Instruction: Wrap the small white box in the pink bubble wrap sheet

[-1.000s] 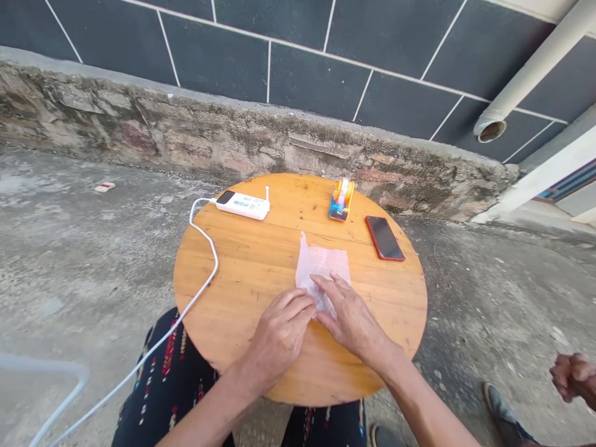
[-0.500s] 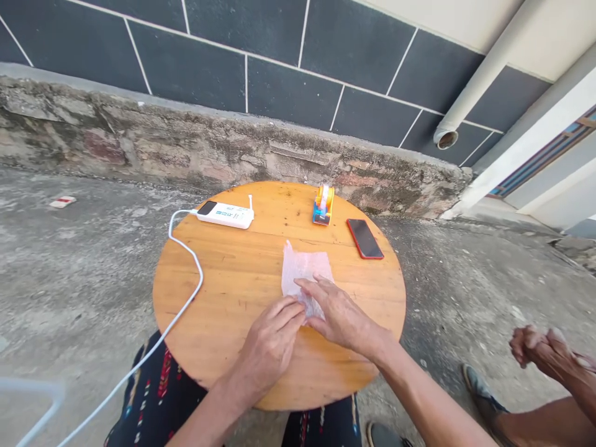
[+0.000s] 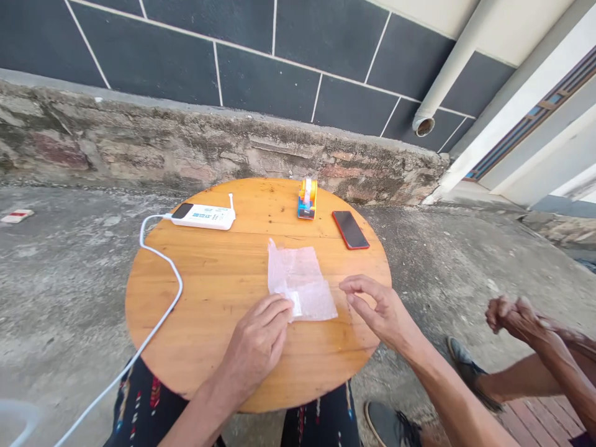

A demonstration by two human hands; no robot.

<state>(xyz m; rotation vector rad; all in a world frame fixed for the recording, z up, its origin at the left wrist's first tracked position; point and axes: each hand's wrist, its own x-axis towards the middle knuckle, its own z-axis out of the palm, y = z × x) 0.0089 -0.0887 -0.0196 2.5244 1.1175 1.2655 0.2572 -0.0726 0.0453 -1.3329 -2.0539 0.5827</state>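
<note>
A translucent pinkish sheet of bubble wrap [image 3: 298, 264] lies on the round wooden table [image 3: 209, 279], its near part folded over. My left hand [image 3: 258, 332] has its fingers together, gripping the near left corner of the wrap. Beside those fingertips a small whitish rectangular thing [image 3: 297, 302] shows at the fold; what it is I cannot make out. My right hand [image 3: 384, 310] hovers just right of the wrap, not touching it, thumb and fingers apart with nothing between them.
Toward the table's far edge stands a yellow and blue tape dispenser [image 3: 307, 200]. A phone with a red edge [image 3: 351, 230] lies right of it. At the left is a white device [image 3: 205, 216] with a white cable [image 3: 179, 279]. Another person's clasped hands [image 3: 514, 316] are at the right.
My right hand has let go of the wrap and moved right, its fingers spreading. The near part of the wrap now lies folded over to the right. My left hand stays on its near left corner.
</note>
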